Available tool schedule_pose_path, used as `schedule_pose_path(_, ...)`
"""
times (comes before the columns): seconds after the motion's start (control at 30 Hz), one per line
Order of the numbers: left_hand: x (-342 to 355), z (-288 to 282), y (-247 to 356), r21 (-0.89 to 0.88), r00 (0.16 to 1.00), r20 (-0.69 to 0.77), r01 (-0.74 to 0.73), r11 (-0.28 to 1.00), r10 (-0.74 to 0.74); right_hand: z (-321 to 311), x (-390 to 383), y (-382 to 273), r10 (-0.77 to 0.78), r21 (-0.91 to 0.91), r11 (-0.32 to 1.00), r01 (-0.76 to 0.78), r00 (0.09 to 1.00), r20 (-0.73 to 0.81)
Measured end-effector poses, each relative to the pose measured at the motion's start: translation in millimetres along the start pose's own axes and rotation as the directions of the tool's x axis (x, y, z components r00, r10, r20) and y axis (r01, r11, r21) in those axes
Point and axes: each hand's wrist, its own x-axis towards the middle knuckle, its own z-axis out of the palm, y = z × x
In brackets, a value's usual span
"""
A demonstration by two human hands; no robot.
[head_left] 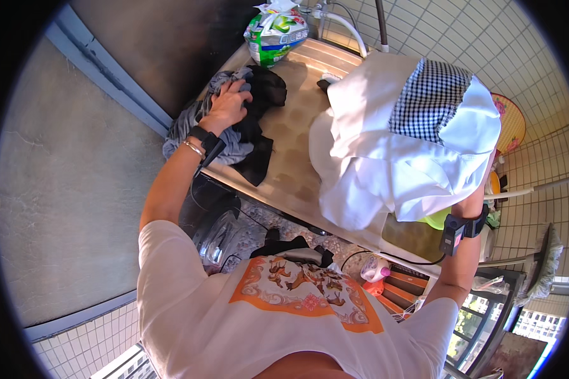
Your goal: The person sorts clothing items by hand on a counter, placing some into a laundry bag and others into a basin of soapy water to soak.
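My left hand (229, 104) is on a heap of laundry at the counter's left edge. Its bent fingers grip a grey garment (189, 120), and black clothing (259, 126) lies beside and under it. On the right, a big white cloth (373, 164) with a black-and-white checked patch (430, 101) bulges up over the counter. My right forearm (455, 271) reaches behind this cloth, which hides the hand and its fingers. A dark device is strapped to each wrist.
A tan washing counter (297, 139) has a green-and-white detergent bag (275, 35) at its far left corner. Pipes (348, 25) run along the tiled wall. A lime-green basin (436, 218) peeks out under the white cloth. A bottle (374, 270) stands below the counter.
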Motion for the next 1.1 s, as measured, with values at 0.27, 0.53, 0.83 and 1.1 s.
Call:
schedule_pose_path(0.27,-71.7,19.6,217.2,-0.594,0.794,-0.083,-0.525,0.610,0.602,-80.1,-51.3,2.6,0.546,0.395,0.758,-0.519,0.836,0.052)
schedule_pose_path(0.53,-105.3,82.0,336.9,-0.950,0.812,-0.086,-0.242,0.198,0.578,-134.6,-116.4,22.0,0.384,-0.063,0.923,-0.379,0.909,0.160)
schedule_pose_path(0.83,-118.6,93.9,408.2,-0.923,0.787,-0.166,-0.336,0.187,0.594,-199.6,-147.3,-20.7,0.142,-0.659,0.750,0.056,0.960,0.243)
schedule_pose_path(1.1,-115.4,66.0,497.2,-0.839,0.831,0.099,0.365,-0.403,0.547,-294.4,-148.8,-22.2,0.043,-0.692,0.722,0.034,0.995,0.094)
